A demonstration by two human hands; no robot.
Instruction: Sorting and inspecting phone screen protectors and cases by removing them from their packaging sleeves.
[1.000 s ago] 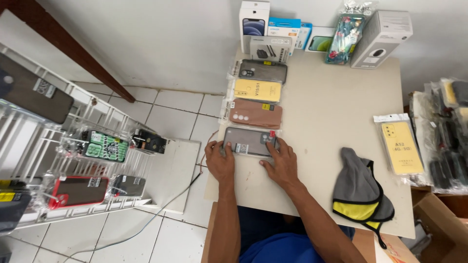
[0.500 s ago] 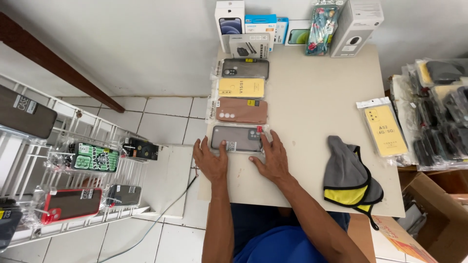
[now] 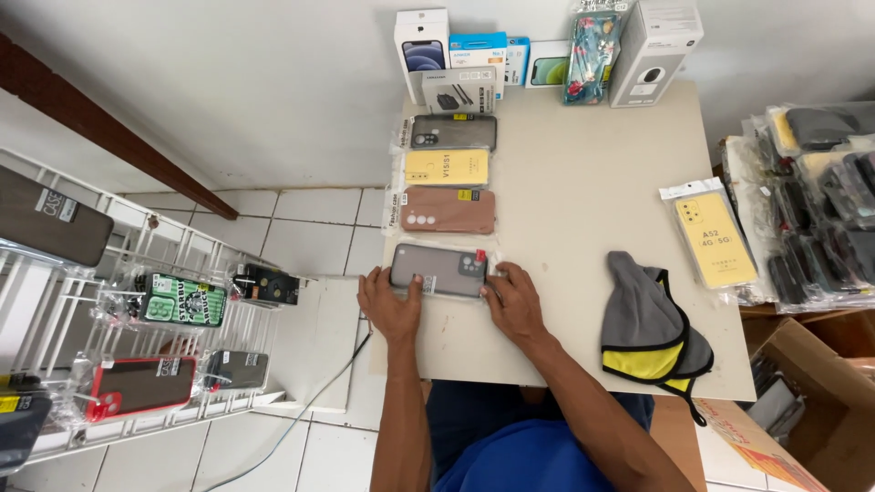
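Grey phone case point(image 3: 439, 270) in clear sleeve being pinched at both ends by left hand point(image 3: 390, 305) and right hand point(image 3: 513, 303), near table's left edge point(image 3: 387, 342). Risk: slick sleeve being nudged sideways, dropping off to floor.

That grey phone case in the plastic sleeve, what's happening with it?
A person has both hands on the grey phone case, left hand at one end and right hand at the other, on the beige table. It lies at the near end of a column with a pink case, a yellow case and a dark grey case.
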